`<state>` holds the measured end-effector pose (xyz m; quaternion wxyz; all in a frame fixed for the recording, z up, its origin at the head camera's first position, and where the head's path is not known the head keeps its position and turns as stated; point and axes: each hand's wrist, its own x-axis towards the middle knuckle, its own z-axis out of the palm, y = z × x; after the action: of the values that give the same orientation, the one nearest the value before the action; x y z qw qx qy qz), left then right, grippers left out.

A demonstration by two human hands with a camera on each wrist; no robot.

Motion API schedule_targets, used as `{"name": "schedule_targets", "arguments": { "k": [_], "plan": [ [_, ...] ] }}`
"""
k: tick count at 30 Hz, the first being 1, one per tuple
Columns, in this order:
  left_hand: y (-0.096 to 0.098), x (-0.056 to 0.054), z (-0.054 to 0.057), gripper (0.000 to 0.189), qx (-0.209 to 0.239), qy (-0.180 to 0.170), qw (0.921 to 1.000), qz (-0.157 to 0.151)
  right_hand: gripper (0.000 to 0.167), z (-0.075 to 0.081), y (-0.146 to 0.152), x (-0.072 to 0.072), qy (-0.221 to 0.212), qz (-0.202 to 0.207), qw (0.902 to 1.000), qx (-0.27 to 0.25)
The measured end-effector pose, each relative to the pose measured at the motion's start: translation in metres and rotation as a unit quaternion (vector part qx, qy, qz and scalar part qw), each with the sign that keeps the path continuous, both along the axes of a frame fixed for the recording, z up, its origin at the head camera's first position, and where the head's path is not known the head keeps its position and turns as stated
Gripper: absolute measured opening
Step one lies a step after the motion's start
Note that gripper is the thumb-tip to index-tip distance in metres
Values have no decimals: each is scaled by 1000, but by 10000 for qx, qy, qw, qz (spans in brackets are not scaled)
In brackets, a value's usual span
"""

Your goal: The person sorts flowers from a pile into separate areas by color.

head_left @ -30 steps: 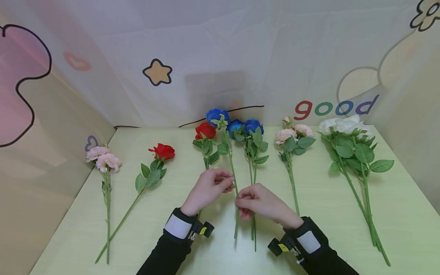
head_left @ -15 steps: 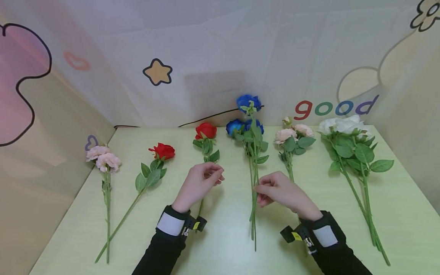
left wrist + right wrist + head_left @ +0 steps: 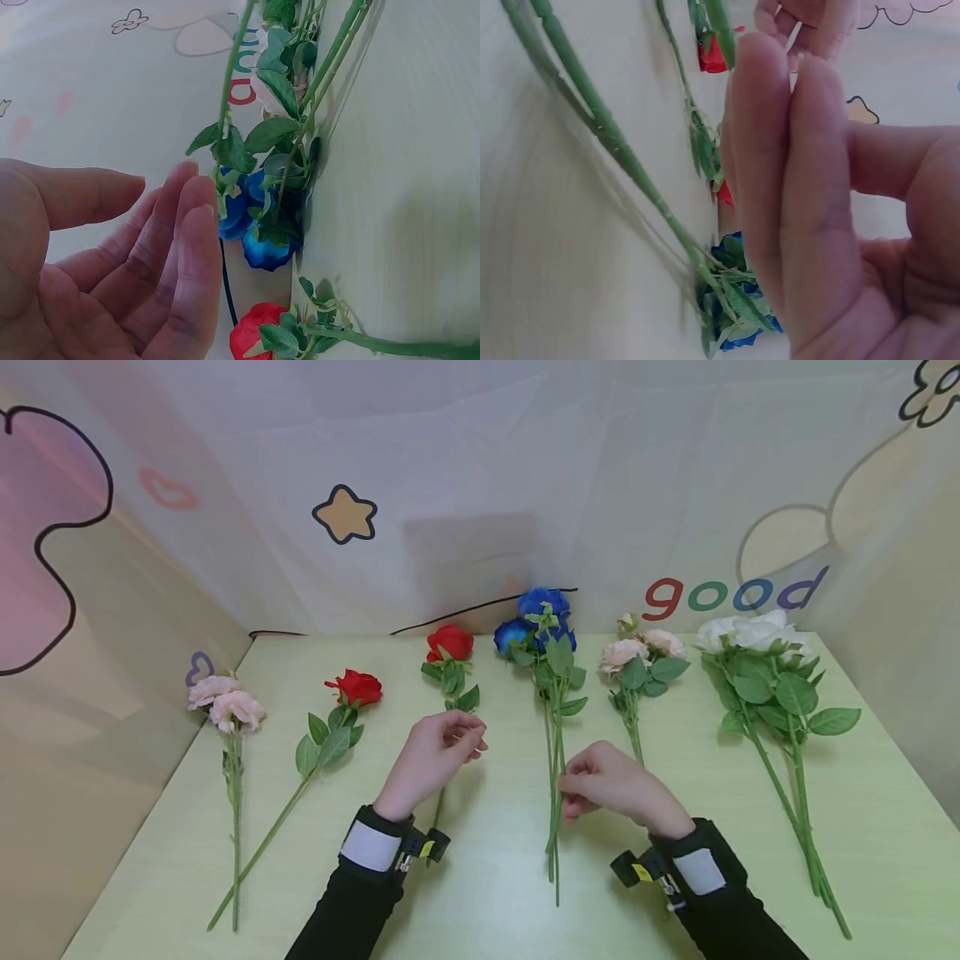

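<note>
In the head view my right hand (image 3: pixel 618 785) pinches the stem of a blue artificial rose (image 3: pixel 542 602) between thumb and fingers. Its bloom overlaps two other blue roses (image 3: pixel 512 635) lying at the table's back edge, and the stems run side by side. The right wrist view shows the held green stem (image 3: pixel 718 22) by the fingertips. My left hand (image 3: pixel 431 760) holds nothing, its fingers loosely bent in the left wrist view. It hovers over the stem of a red rose (image 3: pixel 450 643), hiding part of that stem.
To the left lie another red rose (image 3: pixel 356 689) and pale pink carnations (image 3: pixel 234 710), their stems crossing. Right of the blue roses are light pink flowers (image 3: pixel 626 656), then white roses (image 3: pixel 750 633) with several leaves. A printed cloth (image 3: pixel 480 485) hangs behind the table (image 3: pixel 480 918).
My right hand has carried the blue rose rightward to the other blue ones, and its bloom has then come down toward them. My left hand has drawn back left, away from the stem.
</note>
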<state>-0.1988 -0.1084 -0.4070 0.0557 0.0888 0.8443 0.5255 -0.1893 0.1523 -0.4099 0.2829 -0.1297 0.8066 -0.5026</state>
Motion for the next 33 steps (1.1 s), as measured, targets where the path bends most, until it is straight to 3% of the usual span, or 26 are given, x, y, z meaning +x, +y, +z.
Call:
{"name": "schedule_targets", "arguments": {
  "k": [14,33],
  "plan": [
    [0,0,0,23,-107,37,9999,-73,32,-17,-10,2,-127,-32,9984,546],
    [0,2,1,19,-162,14,9999,-51,35,-19,-14,3,180,-109,9946,1020]
  ]
}}
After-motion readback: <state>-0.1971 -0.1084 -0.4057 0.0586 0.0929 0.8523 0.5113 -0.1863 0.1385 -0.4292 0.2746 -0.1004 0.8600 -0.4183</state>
